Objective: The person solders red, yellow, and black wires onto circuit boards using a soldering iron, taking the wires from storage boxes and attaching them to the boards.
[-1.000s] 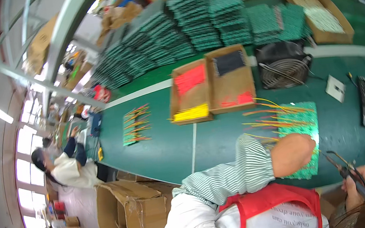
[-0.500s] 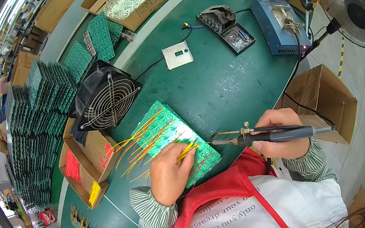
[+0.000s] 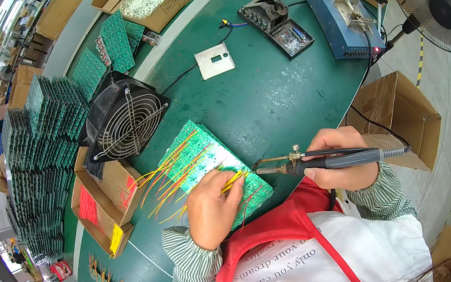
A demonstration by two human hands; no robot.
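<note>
A green circuit board point(image 3: 188, 146) lies at a slant on the bench before me, with red and yellow wires trailing off its left side. My left hand point(image 3: 210, 208) rests over the board's near part, thumb and fingers pinching a few yellow wires point(image 3: 235, 181). Wrapped in my right hand point(image 3: 340, 160) is a grey soldering iron point(image 3: 351, 159) with a brass feed fitting point(image 3: 295, 154) on top. Its tip points left and is at the ends of the pinched wires, over the board's right edge. Whether it touches them is too small to tell.
A black fan point(image 3: 130, 120) stands beyond the board, left of a white plate point(image 3: 215, 61). A cardboard tray point(image 3: 107, 202) holds red and yellow wires. Boards are stacked point(image 3: 46, 168) at far left. A blue solder feeder point(image 3: 344, 27) stands back right, near an open carton point(image 3: 393, 110).
The soldering iron has moved left, bringing its tip to the yellow wire ends. My left hand keeps its pinch and has shifted slightly right. The whole view has shifted a little.
</note>
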